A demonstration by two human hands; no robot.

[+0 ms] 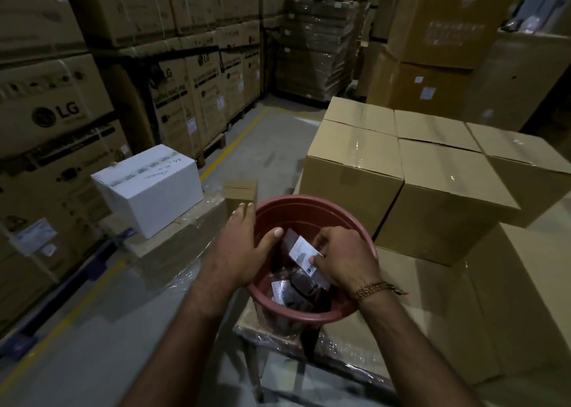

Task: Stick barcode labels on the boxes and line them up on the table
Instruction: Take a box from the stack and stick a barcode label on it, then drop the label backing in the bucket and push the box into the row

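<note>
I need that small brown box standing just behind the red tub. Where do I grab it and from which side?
Grip the small brown box across its two narrow upright sides near the top, coming down from above. It stands upright with its top flap free, while the left hand and the red tub rim crowd its lower front. The right hand is busy holding a labelled packet, so the left hand is probably the one to use.

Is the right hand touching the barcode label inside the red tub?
Touching. The head view shows the right hand pinching the barcode label over the red tub.
</note>
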